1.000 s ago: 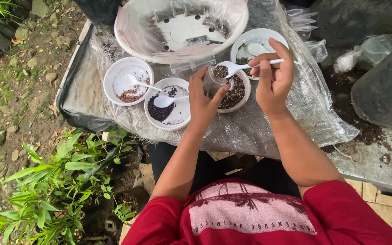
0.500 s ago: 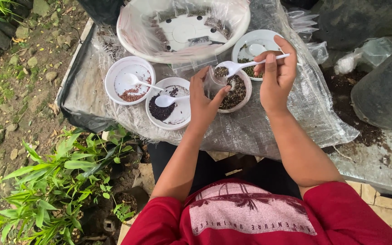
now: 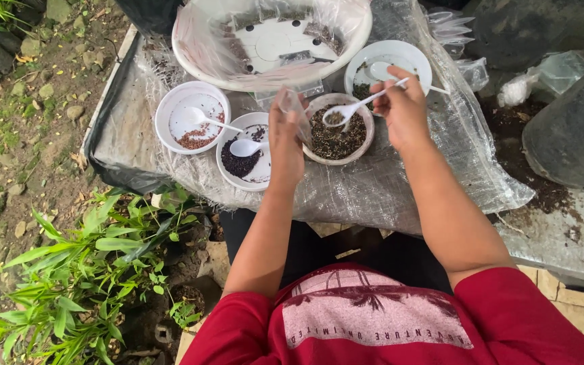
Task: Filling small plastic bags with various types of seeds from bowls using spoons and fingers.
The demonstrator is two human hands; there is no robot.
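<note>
A table (image 3: 400, 196) draped in clear plastic sheeting (image 3: 441, 155) carries four small white bowls: reddish grains at nine o'clock (image 3: 192, 117), black seeds (image 3: 245, 161) beside it, a mixed-seed bowl (image 3: 339, 128) centrally, another (image 3: 388, 64) at one o'clock. A large white basin (image 3: 272, 40) sits at twelve.

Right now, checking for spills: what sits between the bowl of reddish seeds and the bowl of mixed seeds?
In the head view, a white bowl of dark seeds with a spoon lies between them.
</note>
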